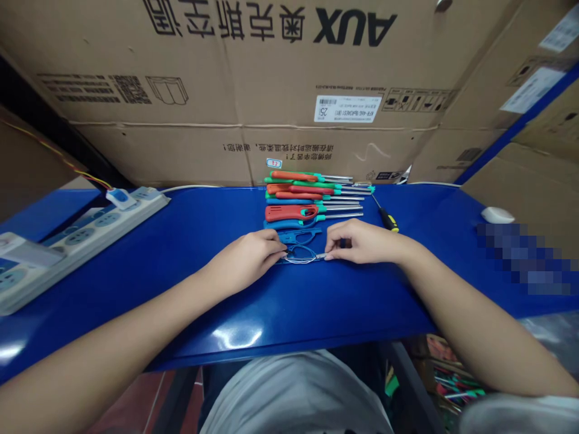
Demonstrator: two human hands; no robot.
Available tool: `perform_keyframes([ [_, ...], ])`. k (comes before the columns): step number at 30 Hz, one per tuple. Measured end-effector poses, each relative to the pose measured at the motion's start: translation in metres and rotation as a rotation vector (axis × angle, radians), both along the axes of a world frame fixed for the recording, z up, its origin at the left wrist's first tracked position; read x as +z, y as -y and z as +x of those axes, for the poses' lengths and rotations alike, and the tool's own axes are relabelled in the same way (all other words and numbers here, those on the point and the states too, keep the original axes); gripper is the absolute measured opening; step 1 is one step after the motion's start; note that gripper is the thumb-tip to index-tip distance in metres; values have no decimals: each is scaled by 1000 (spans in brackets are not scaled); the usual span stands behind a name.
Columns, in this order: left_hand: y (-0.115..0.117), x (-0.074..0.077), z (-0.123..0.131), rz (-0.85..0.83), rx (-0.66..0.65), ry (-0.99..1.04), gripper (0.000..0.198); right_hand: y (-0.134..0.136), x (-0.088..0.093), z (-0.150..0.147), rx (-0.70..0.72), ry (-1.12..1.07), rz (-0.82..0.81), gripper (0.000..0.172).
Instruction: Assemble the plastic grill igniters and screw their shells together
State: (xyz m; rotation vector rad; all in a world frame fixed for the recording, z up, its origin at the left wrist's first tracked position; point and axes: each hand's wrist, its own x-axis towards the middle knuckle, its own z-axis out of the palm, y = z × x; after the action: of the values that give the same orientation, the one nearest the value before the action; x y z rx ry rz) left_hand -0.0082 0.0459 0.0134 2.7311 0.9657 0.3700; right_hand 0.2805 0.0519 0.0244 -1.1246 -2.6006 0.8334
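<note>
At the far left edge of the table I see a power strip lying slantwise, with a plug in it at its back end. My left hand rests mid-table, a little behind the front edge, its fingers closed over the handle end of a blue lighter. The lighter lies flat on the surface between my two hands, its thin metal nozzle pointing right. Just behind it, touching or nearly so, sits a pile of red, green and blue lighters that runs back to the rear edge, all with nozzles to the right. That pile crowds the space behind my fingers. My right hand pinches the nozzle tip, thumb and fingertips clenched on it. Just beyond its knuckles a screwdriver with a black-and-yellow handle lies at an angle. Well apart, near the right edge, sits a white mouse. Cardboard boxes wall off the back edge.
</note>
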Motion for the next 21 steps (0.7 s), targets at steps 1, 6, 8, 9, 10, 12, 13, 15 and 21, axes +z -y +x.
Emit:
perform_keyframes([
  [1,0,0,0,5,0,-5,26,0,0,0,3,22,27,18],
  [6,1,0,3,6,9,-4,27,2,4,-1,0,133,140,15],
  [8,1,-1,3,6,11,5,26,3,5,-2,3,161,169,15],
  [9,1,-1,3,7,10,10,26,4,5,-2,6,171,182,16],
  [10,1,-2,3,9,7,16,25,4,6,-2,9,178,194,16],
  [12,1,-3,3,15,2,33,24,4,6,-2,12,179,213,17],
  [13,1,-4,3,21,1,42,24,4,7,-2,11,171,221,18],
  [15,0,-4,3,28,5,60,24,4,8,-1,6,145,237,19],
  [21,-2,-3,4,5,31,106,21,4,11,2,-15,111,257,19],
])
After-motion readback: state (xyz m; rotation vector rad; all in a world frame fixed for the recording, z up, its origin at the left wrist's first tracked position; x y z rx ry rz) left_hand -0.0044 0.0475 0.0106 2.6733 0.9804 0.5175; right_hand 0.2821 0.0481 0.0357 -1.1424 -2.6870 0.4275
